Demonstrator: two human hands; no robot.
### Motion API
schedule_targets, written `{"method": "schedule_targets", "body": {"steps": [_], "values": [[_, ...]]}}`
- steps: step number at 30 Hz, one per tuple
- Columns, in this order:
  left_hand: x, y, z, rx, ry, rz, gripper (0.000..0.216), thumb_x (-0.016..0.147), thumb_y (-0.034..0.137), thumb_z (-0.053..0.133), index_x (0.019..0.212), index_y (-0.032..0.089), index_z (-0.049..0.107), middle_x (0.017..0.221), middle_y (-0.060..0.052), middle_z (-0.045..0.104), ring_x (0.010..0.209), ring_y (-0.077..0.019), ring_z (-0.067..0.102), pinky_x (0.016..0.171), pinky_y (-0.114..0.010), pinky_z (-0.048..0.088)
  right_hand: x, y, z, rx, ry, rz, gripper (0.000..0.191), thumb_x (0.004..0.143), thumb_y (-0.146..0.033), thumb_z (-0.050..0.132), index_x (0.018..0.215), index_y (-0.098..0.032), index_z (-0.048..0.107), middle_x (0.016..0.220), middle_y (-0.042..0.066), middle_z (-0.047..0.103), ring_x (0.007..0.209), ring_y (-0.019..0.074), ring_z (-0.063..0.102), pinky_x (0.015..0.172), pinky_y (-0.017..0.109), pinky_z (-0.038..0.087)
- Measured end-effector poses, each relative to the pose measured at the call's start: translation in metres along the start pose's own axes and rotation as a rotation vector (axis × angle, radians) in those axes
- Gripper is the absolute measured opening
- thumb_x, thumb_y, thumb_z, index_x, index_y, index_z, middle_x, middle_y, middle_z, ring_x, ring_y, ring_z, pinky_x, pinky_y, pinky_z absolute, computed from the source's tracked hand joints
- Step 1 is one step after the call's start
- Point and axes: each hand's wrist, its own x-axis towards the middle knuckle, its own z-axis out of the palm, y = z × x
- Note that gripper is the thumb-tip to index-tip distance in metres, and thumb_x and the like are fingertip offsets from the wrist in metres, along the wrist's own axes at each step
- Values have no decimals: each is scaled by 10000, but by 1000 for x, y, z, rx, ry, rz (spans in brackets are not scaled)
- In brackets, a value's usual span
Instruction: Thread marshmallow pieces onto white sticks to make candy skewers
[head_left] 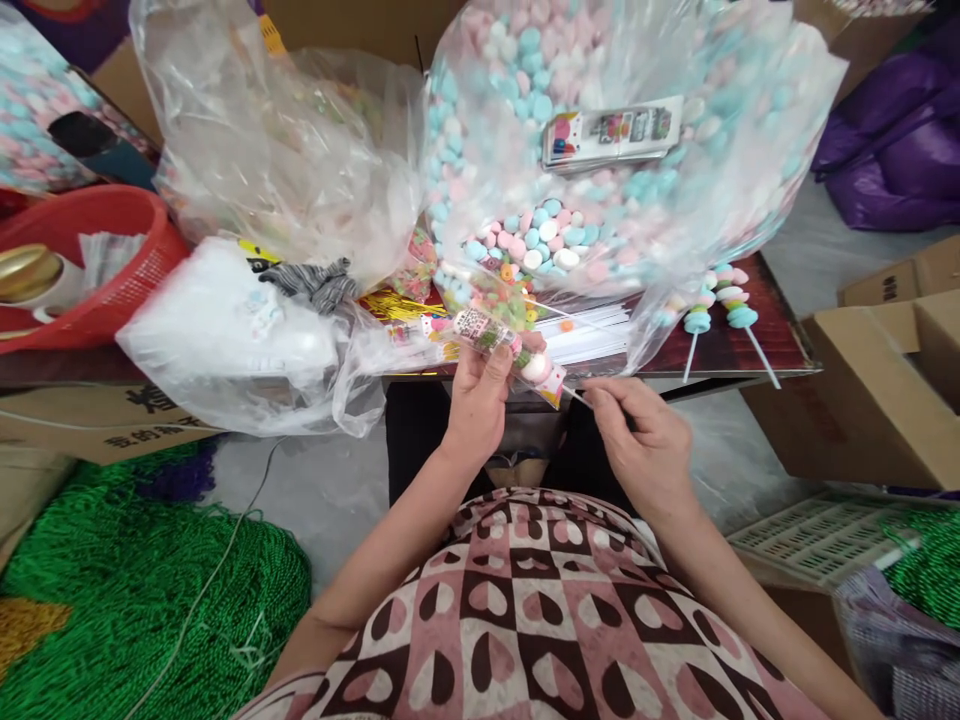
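Patterned clothing (525,605) sits apart from the table edge (784,370), left hand (481,395) gripping candy (526,358), right hand (646,438) pinching its stick (575,396).

prob. sm. workshop: lg. candy bag (637,75), cardbd boxes (832,400), green cord pile (142,570)

Mixes pink, white and green in the wrapped skewer (535,367), with yellow at the wrapper tip (556,387). Scatters pink, white and pale blue through the candies (551,238). Shows white for the sticks (592,342), red for the basket (154,270), green for the strands (232,570), purple for the bundle (900,140). Checks the shirt (510,610) in pink, cream and brown, with hearts.
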Motion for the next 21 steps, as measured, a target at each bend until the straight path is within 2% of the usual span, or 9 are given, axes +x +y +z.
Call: {"method": "schedule_targets", "body": {"steps": [2, 4, 6, 9, 11, 14, 17, 21], "values": [[-2, 1, 0, 53, 4, 36, 316, 803, 491, 681, 996, 257, 592, 990, -32, 713, 1049, -224, 659, 846, -344, 531, 1, -2, 1, -30, -34, -45, 190, 931, -277, 533, 943, -240, 719, 893, 56, 719, 844, 199, 666, 786, 347, 516], [-3, 0, 0, 78, 3, 79, 322, 789, 492, 695, 993, 260, 602, 1012, -34, 708, 1057, -225, 655, 862, -350, 529, 2, -2, 3, -72, -11, -73, 191, 922, -275, 544, 942, -228, 727, 908, 71, 719, 875, 215, 661, 819, 377, 503], [-4, -2, 1, 73, -12, 94, 313, 790, 480, 698, 996, 263, 608, 1030, -35, 704, 1053, -222, 656, 883, -361, 525, 3, 0, 6, -29, -21, -42, 185, 910, -286, 559, 932, -224, 732, 919, 75, 715, 879, 215, 653, 823, 382, 497], [-4, -3, 2, 37, -38, 59, 311, 798, 468, 692, 1014, 264, 601, 1039, -34, 703, 1043, -217, 662, 892, -369, 523, 5, 0, 11, 261, -163, 196, 180, 888, -345, 595, 875, -219, 722, 795, 33, 674, 672, 149, 605, 634, 296, 486], [-4, -3, 2, 5, -48, 28, 332, 793, 464, 698, 1035, 268, 585, 1047, -32, 702, 1062, -218, 660, 898, -366, 519, 4, -2, 14, 532, -268, 443, 209, 863, -402, 629, 831, -204, 689, 658, -12, 599, 484, 90, 477, 467, 240, 384], [-5, -3, 1, -37, -58, -47, 383, 781, 476, 705, 1076, 281, 557, 1063, -27, 702, 1096, -229, 656, 895, -368, 518, 2, -4, 18, 942, -401, 757, 261, 817, -435, 680, 768, -192, 598, 568, -56, 523, 381, 46, 336, 381, 203, 271], [-5, -3, -2, -94, -78, -117, 375, 799, 467, 688, 1092, 286, 539, 1059, -21, 706, 1102, -230, 661, 893, -369, 516, -1, -8, 21, 1179, -468, 883, 275, 793, -410, 709, 754, -194, 542, 567, -66, 533, 363, 33, 333, 363, 176, 269], [-5, -4, -5, -123, -79, -146, 363, 816, 463, 668, 1100, 283, 528, 1077, -25, 708, 1112, -227, 658, 901, -373, 513, -3, -13, 23, 1275, -479, 952, 246, 808, -399, 696, 788, -205, 545, 570, -77, 551, 334, 23, 316, 341, 158, 261]]}}
